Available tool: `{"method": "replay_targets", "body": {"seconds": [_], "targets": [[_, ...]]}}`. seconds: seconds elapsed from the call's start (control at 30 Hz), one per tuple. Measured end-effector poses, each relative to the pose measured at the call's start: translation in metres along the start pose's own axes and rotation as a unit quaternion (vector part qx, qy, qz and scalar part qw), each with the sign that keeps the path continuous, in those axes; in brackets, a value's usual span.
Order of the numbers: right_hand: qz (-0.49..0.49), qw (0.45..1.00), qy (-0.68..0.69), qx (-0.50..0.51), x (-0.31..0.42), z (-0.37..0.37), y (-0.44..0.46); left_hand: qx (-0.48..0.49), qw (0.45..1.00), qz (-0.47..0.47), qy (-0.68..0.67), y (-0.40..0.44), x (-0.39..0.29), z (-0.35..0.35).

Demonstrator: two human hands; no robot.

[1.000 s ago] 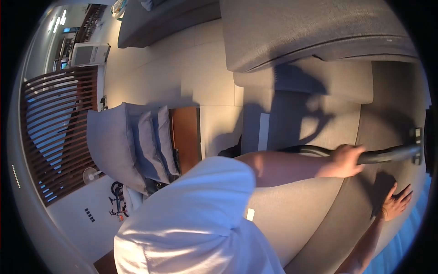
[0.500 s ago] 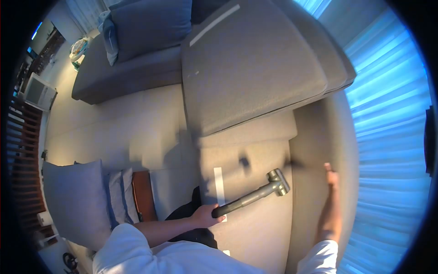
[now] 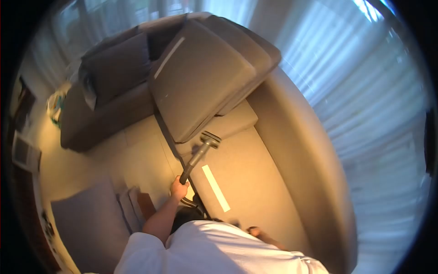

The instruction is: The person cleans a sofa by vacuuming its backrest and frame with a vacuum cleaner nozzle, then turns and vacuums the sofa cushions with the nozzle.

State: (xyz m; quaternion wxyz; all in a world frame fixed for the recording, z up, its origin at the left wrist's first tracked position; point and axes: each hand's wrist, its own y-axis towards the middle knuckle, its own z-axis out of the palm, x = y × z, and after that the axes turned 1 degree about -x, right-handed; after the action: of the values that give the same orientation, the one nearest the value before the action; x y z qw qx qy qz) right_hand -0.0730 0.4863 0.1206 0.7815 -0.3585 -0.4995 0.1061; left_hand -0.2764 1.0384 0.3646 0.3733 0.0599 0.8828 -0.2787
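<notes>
My left hand (image 3: pixel 179 187) is wrapped round the dark grip of a vacuum cleaner wand (image 3: pixel 196 160). The wand ends in a wide brush nozzle (image 3: pixel 210 139), tilted up just above the sofa base, close to the raised seat cushion (image 3: pixel 205 77). Below the hand a dark hose (image 3: pixel 190 202) curves toward my body. My right hand (image 3: pixel 261 234) is low at my front, over the sofa base (image 3: pixel 246 169); it is blurred and its fingers do not show clearly. A pale strip (image 3: pixel 216 188) lies on the base between the hands.
The sofa's padded back (image 3: pixel 303 137) runs along the right, with sheer curtains (image 3: pixel 360 114) behind it. A dark pillow (image 3: pixel 116 68) rests on the far section. At lower left lie a large grey cushion (image 3: pixel 89 223) and a brown panel (image 3: pixel 146 205) on the pale floor (image 3: pixel 137 150).
My left hand has swung the wand leftward and away from me, so the nozzle now points forward. My right hand has dropped from the sofa back to near my body. The view has turned.
</notes>
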Motion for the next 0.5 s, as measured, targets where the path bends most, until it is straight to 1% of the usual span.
{"method": "replay_targets", "body": {"seconds": [0.03, 0.07, 0.1, 0.13, 0.17, 0.2, 0.23, 0.27, 0.3, 0.33, 0.37, 0.4, 0.43, 0.47, 0.5], "targets": [[0.056, 0.990, -0.075, -0.101, 0.017, 0.000, -0.023, -0.019, 1.000, 0.003, 0.018, -0.007, 0.005, 0.000], [0.131, 0.959, -0.150, -0.202, 0.037, 0.008, -0.029, -0.081, 0.996, 0.018, 0.021, -0.005, 0.020, 0.006], [0.133, 0.942, -0.163, -0.262, 0.051, 0.015, -0.036, -0.081, 0.995, 0.053, -0.017, 0.002, 0.038, 0.012], [0.110, 0.931, -0.161, -0.307, 0.066, 0.021, -0.041, -0.091, 0.992, 0.089, -0.019, 0.007, 0.050, 0.016], [0.085, 0.920, -0.155, -0.349, 0.083, 0.024, -0.047, -0.128, 0.984, 0.114, 0.043, -0.001, 0.046, 0.020], [0.055, 0.910, -0.141, -0.385, 0.105, 0.028, -0.055, -0.090, 0.987, 0.128, -0.027, 0.004, 0.053, 0.024], [0.036, 0.897, -0.122, -0.423, 0.122, 0.030, -0.068, -0.017, 0.984, 0.141, -0.107, -0.007, 0.036, 0.025], [0.020, 0.882, -0.102, -0.460, 0.135, 0.036, -0.084, -0.003, 0.985, 0.146, -0.095, -0.024, 0.029, 0.025], [0.013, 0.865, -0.079, -0.495, 0.146, 0.034, -0.102, 0.052, 0.969, 0.232, -0.071, -0.030, 0.019, 0.029], [0.022, 0.849, -0.045, -0.525, 0.146, 0.040, -0.121, 0.102, 0.974, 0.198, 0.042, 0.014, 0.034, 0.034], [0.039, 0.834, -0.006, -0.551, 0.137, 0.047, -0.140, 0.156, 0.959, 0.176, 0.160, 0.048, 0.051, 0.040], [0.058, 0.816, 0.043, -0.573, 0.116, 0.061, -0.153, 0.203, 0.930, 0.162, 0.260, 0.052, 0.039, 0.050], [0.079, 0.796, 0.097, -0.592, 0.095, 0.076, -0.165, 0.256, 0.901, 0.161, 0.311, 0.047, 0.021, 0.061], [0.094, 0.779, 0.136, -0.605, 0.069, 0.099, -0.172, 0.290, 0.878, 0.162, 0.345, 0.044, 0.005, 0.072], [0.102, 0.750, 0.196, -0.624, 0.051, 0.112, -0.168, 0.317, 0.859, 0.175, 0.362, 0.045, -0.010, 0.086]]}}
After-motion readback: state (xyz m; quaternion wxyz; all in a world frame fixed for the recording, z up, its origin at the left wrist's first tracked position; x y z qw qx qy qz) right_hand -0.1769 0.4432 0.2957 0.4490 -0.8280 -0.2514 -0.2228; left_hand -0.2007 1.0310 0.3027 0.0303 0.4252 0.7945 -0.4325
